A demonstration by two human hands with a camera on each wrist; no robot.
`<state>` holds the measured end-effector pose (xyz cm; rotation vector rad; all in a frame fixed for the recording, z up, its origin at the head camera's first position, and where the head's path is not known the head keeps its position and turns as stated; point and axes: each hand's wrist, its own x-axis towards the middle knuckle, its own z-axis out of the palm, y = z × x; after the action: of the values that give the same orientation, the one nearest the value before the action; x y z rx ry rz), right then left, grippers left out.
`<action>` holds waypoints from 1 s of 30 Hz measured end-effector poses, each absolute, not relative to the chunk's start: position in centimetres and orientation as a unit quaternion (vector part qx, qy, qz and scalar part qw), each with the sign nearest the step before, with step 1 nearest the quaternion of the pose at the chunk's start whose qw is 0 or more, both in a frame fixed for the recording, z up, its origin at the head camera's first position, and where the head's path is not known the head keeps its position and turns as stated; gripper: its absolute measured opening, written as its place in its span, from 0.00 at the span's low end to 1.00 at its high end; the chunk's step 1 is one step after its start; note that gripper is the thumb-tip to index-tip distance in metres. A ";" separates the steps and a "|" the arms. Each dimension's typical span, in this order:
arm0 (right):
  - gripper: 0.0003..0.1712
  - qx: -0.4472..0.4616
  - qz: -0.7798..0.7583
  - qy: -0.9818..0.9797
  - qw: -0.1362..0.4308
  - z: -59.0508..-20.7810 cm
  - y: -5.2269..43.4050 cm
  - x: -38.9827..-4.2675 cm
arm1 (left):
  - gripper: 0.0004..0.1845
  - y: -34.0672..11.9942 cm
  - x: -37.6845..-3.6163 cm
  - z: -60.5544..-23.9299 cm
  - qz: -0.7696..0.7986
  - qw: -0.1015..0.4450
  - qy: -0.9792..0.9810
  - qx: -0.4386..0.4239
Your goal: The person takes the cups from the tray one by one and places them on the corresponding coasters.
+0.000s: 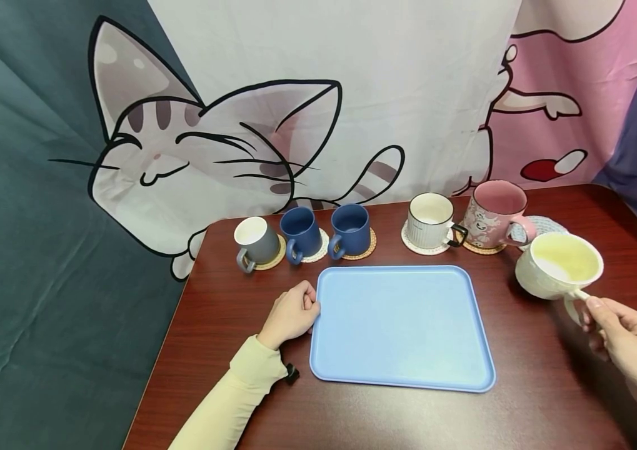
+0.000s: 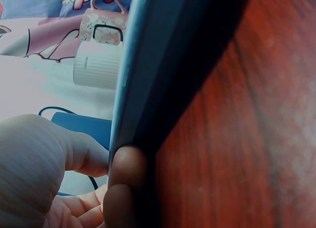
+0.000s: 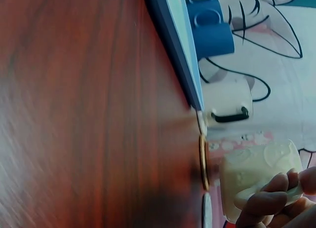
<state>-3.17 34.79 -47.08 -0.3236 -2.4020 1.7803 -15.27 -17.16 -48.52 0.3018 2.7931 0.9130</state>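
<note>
My right hand (image 1: 633, 340) grips the handle of a pale yellow cup (image 1: 543, 275), thumb on top. In the right wrist view this cup (image 3: 247, 166) hangs clear of the table, with fingers curled round its handle. My left hand (image 1: 291, 314) pinches the left edge of a light blue tray (image 1: 402, 325); in the left wrist view the thumb is on one side of the rim and the fingertips (image 2: 127, 164) are underneath. Nothing stands on the tray.
Behind the tray, a grey mug (image 1: 262, 244), two blue mugs (image 1: 305, 234), a white ribbed mug (image 1: 427, 228) and a pink mug (image 1: 484, 219) stand on round coasters. A grey-white coaster (image 1: 546, 224) lies behind the yellow cup. A printed cloth (image 1: 436, 94) hangs behind the table.
</note>
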 end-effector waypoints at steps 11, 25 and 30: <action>0.21 -0.107 0.657 -0.742 0.075 -46.9 37.8 -6.4 | 0.05 -17.2 -15.3 -48.6 0.310 0.097 0.940 0.103; 0.21 -0.132 0.604 -0.785 0.039 -46.4 38.5 -11.1 | 0.05 -17.3 -15.3 -48.5 0.308 0.094 0.941 0.103; 0.22 -0.136 0.598 -0.789 0.037 -46.6 38.6 -12.0 | 0.05 -17.4 -15.4 -48.7 0.307 0.099 0.941 0.104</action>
<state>-12.02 38.59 -46.65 -0.4186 -2.4224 1.8364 -15.43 -17.37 -48.73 0.3067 2.7821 0.9093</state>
